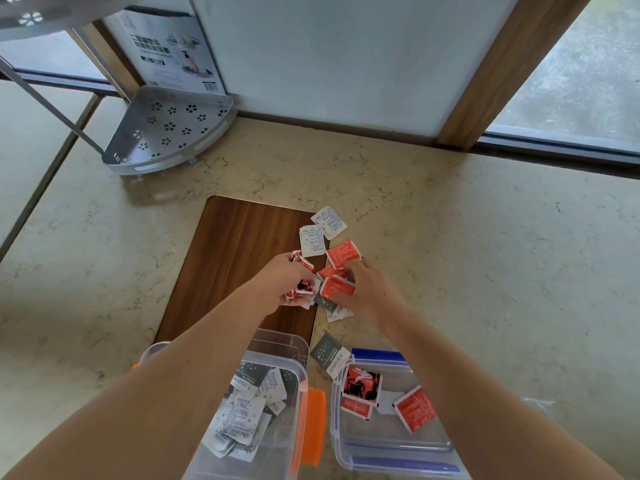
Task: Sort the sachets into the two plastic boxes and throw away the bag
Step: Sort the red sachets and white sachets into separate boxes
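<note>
A: Head view. Status?

B: Partway. Orange-latched box (277, 403) held white and grey sachets; blue-latched box (391, 441) held red ones.

A: Hands?

B: Left hand (282, 284) clenched on several red sachets (300, 287); right hand (367, 289) pinched another red sachet (336, 287) from the loose pile (325, 237) on the counter (485, 254). Bag not identifiable.

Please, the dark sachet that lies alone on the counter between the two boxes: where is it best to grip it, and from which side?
The dark sachet lies flat, its near white end at the blue-clipped box rim. Probably best to pinch its far dark corner from above, from the open counter side, because that edge is free.
</note>
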